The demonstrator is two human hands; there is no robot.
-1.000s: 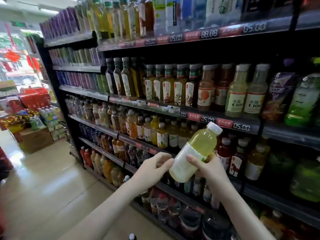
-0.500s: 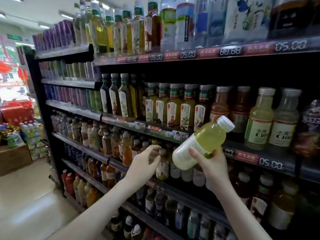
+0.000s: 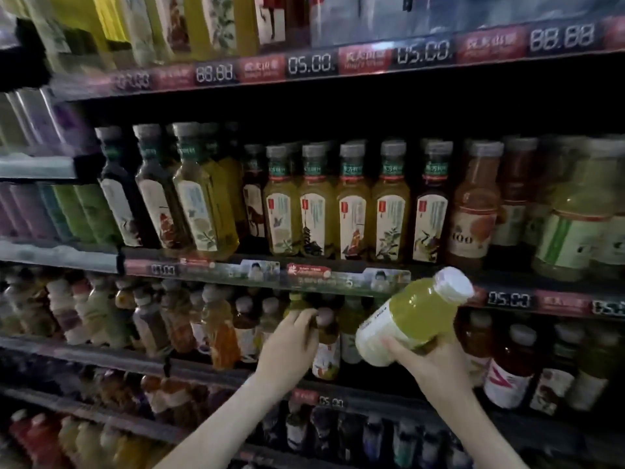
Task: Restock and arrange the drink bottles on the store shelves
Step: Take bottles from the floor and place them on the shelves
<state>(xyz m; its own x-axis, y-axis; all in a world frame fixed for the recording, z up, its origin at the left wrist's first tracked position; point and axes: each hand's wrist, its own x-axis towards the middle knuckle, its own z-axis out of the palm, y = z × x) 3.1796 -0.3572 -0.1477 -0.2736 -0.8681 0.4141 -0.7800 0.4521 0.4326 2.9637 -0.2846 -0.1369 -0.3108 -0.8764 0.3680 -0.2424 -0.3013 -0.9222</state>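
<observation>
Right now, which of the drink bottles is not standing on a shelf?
The green bottle with the white cap, held in the right hand. It is tilted, cap toward the upper right; the other bottles stand upright on the shelves.

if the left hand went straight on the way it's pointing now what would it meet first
Most likely the yellowish bottle in the front row, right at the fingertips of the left hand. Blur hides whether they already touch it.
</observation>
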